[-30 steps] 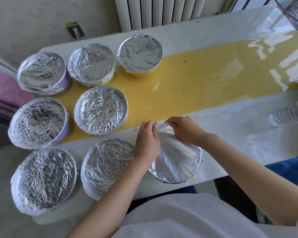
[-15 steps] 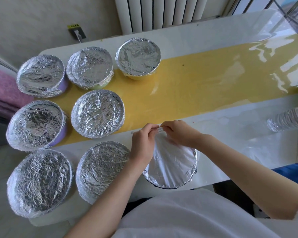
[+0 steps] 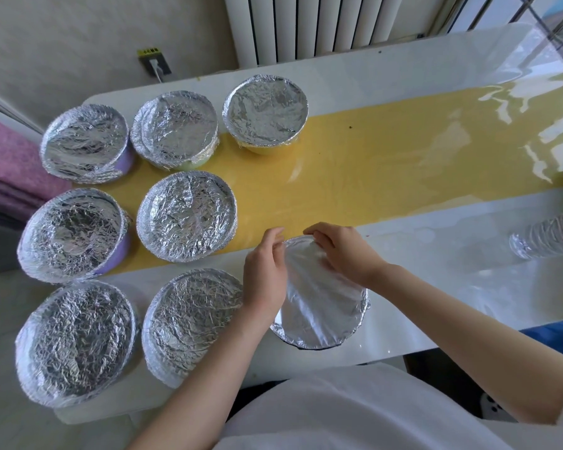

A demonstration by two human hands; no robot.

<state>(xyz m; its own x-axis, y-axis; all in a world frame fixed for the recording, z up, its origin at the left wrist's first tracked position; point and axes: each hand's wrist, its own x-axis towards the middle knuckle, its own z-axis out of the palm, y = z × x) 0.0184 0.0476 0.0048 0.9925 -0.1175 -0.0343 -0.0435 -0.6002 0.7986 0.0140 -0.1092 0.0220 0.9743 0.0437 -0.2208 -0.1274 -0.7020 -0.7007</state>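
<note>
A round bowl covered with smooth aluminium foil (image 3: 319, 306) stands at the table's near edge, just in front of me. My left hand (image 3: 265, 271) is at its left rim, fingers curled over the foil's far-left edge. My right hand (image 3: 342, 251) lies over the far rim, fingertips bent down onto the foil edge. Both hands hide the far part of the cover.
Several more foil-covered bowls (image 3: 186, 216) stand in rows on the left half of the white table (image 3: 436, 287), which has a yellow strip (image 3: 387, 157) down its middle. A clear plastic bottle (image 3: 546, 238) lies at the right edge. A radiator (image 3: 322, 24) stands behind.
Both hands stayed at the bowl's far rim, working the foil edge down; the raised foil flap now lies flatter against the rim. The camera shifted slightly.
</note>
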